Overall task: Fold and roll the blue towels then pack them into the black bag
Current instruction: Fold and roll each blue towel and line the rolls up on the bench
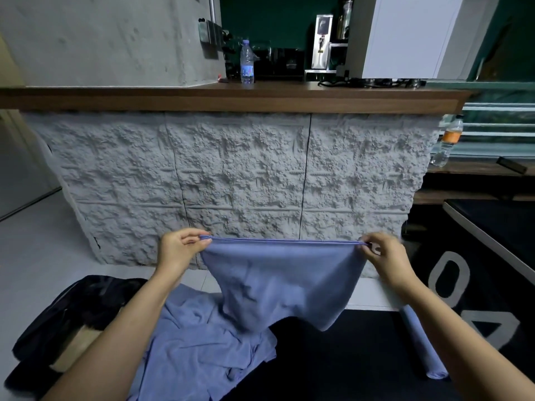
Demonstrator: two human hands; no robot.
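Stretching soft blue towel (pixel 283 279), hands (pixel 176 253) (pixel 385 256) pinching corners

Person, two arms in view. Left hand (pixel 176 253) and right hand (pixel 388 256): bare. Forearms (pixel 130 319): bare from just behind the fingers (pixel 189 236) to the frame's lower edge.

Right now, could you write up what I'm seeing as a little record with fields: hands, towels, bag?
left hand: pinches one top corner of the held towel
right hand: pinches the other top corner
held towel: stretched between the hands, hanging down
towel pile: crumpled, unfolded, below the held towel
rolled towel: lying on the black mat, at the right
black bag: at the left, beside the pile
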